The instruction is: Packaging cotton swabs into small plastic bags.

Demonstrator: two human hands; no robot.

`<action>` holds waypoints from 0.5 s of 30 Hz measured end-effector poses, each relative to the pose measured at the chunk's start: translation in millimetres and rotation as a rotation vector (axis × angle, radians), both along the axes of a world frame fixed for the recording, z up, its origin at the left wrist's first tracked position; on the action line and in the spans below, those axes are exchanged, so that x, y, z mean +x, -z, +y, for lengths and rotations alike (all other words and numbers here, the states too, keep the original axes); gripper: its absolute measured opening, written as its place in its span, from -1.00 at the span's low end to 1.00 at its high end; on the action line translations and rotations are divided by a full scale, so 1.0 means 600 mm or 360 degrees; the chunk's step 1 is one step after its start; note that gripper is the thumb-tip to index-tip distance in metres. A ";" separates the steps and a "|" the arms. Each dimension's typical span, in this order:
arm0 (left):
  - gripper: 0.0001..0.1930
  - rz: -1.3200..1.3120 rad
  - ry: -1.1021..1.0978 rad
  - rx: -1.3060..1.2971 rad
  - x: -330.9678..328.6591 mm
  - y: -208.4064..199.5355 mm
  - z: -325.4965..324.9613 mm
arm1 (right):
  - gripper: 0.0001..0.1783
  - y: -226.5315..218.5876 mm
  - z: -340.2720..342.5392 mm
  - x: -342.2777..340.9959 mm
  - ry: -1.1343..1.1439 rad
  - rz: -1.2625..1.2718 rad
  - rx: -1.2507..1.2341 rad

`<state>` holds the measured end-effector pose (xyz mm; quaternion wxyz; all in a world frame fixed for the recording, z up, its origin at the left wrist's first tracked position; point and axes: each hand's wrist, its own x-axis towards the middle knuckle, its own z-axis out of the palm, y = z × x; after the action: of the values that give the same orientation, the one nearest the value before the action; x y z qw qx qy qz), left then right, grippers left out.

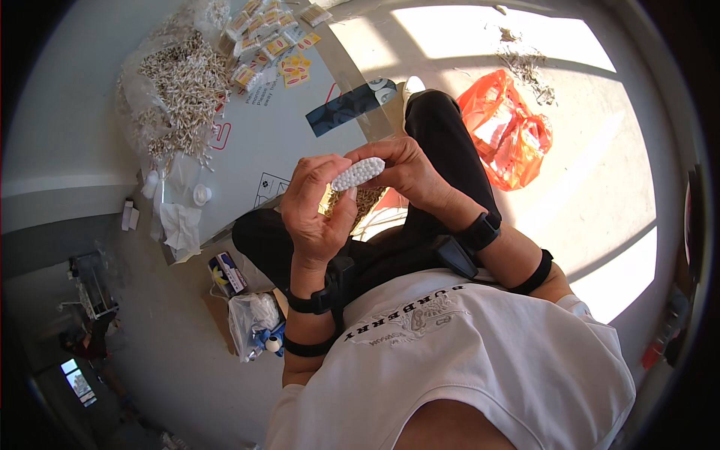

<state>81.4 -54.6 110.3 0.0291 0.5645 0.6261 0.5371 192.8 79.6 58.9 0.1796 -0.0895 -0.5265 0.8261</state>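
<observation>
A bundle of cotton swabs (358, 173), its round white tips packed into an oval facing up, is held between both hands. My left hand (313, 201) grips its left end with thumb and fingers. My right hand (411, 174) pinches the right end. Whether a wrapper surrounds the bundle I cannot tell. Under the hands, partly hidden, loose swabs (361, 201) lie in a yellow-edged container. On the board to the far left a big heap of loose cotton swabs (187, 94) spills from a clear plastic bag. Several filled swab packs (259, 34) are piled beside it.
Yellow printed cards (295, 69) and a dark patterned strip (351, 107) lie on the board (247, 161). An orange plastic bag (510, 135) stands on the floor to the right. Bottom left is a box holding a clear bag (255, 322). Swab scraps (529, 67) litter the far floor.
</observation>
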 end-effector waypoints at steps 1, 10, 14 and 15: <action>-0.66 0.0010 -0.0005 0.0003 0.000 0.000 0.000 | -0.70 0.000 0.000 0.000 0.0000 0.0000 -0.0001; -0.65 0.0039 0.0000 0.0021 -0.004 0.001 0.000 | -0.61 0.001 -0.002 -0.002 0.0021 -0.0008 0.0074; -0.65 0.0084 0.0004 0.0017 -0.001 -0.002 0.005 | -0.70 0.001 -0.003 -0.002 -0.0046 -0.0019 0.0052; -0.65 0.0084 0.0005 0.0017 0.001 -0.002 0.007 | -0.70 0.000 -0.003 -0.003 -0.0067 -0.0012 0.0039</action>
<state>81.8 -50.6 111.4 0.0104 0.5796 0.6228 0.5253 191.2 77.5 58.6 0.1613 -0.0793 -0.5390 0.8229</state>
